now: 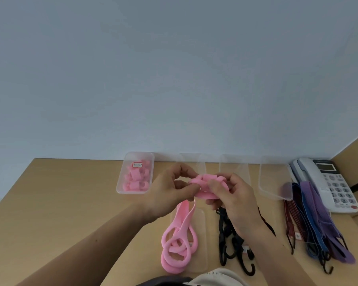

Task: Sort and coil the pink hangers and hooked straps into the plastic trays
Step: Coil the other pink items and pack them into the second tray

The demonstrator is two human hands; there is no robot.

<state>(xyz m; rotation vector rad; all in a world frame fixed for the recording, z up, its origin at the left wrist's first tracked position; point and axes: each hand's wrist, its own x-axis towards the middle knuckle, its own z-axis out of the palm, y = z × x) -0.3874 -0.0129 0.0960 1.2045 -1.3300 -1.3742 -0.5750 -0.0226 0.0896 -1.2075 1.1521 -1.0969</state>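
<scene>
pink hanger [207, 185] is pinched between left hand [172, 190] and right hand [233, 195] above the counter [71, 203], fingers curled round its loops, likely to keep the coil tight before it joins the coiled ones in the tray [135, 173].

Bare forearms [91, 244], cream-and-dark clothing [217, 276]

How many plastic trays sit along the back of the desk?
4 in a row: tray with pink coils leftmost, then second tray, partly hidden, third tray and fourth tray rightwards.
</scene>
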